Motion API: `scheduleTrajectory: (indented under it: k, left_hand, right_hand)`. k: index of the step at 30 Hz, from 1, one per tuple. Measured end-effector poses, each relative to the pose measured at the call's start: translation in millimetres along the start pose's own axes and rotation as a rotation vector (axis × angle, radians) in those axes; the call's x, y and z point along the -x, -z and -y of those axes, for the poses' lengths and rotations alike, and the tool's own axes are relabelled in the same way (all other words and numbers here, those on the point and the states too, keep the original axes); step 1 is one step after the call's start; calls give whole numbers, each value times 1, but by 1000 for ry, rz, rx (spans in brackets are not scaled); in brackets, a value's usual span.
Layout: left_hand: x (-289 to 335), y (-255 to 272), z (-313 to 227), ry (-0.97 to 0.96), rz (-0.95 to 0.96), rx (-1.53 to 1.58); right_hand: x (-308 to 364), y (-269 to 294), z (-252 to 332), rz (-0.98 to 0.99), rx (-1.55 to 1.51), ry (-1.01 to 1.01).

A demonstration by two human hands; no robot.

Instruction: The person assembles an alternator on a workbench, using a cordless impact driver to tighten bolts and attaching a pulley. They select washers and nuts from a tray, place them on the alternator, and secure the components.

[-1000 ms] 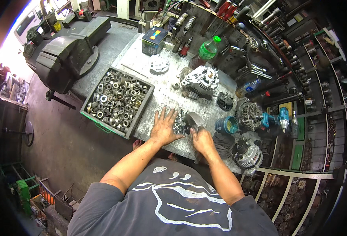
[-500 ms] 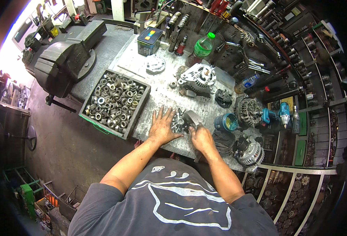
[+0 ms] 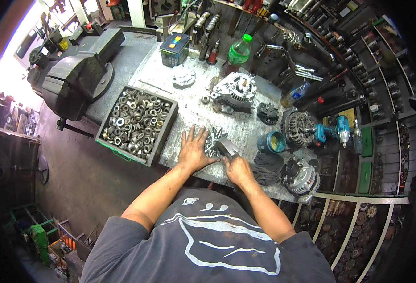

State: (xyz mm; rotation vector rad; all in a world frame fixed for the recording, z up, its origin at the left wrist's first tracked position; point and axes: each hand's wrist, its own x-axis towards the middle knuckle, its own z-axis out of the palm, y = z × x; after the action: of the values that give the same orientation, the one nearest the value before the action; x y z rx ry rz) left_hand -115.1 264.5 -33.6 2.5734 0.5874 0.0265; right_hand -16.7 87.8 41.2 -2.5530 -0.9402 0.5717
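My left hand (image 3: 193, 150) lies on the worn metal worktop with its fingers stretched and spread, against the left side of a small pile of bolts and metal bits (image 3: 211, 140). Just right of that pile, my right hand (image 3: 238, 170) is closed on the near end of a curved grey metal piece (image 3: 226, 146). The piece's far end reaches in among the bolts, and its exact kind is unclear. Part of the pile is hidden behind it and by my hands.
Left stands a tray (image 3: 164, 137) full of metal nuts or rings, beside a bench vise (image 3: 71, 82). An alternator (image 3: 236, 89) sits at the back. To the right are a blue tub (image 3: 270, 143), dark cloth (image 3: 267, 168), another alternator (image 3: 302, 179) and a teal power tool (image 3: 341, 129).
My right hand has shifted slightly left, and the curved metal piece has tipped lower, toward the bolts. My left hand stays flat in nearly the same place. The view has moved slightly.
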Motion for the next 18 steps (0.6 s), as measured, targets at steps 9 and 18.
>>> scheduleTrajectory:
  k: [9, 18]
  left_hand:
    - [2, -1, 0, -10, 10, 32]
    - [1, -2, 2, 3, 6, 40]
  right_hand:
    - [-3, -3, -5, 60, 16, 19]
    - [-16, -4, -5, 33, 29, 30]
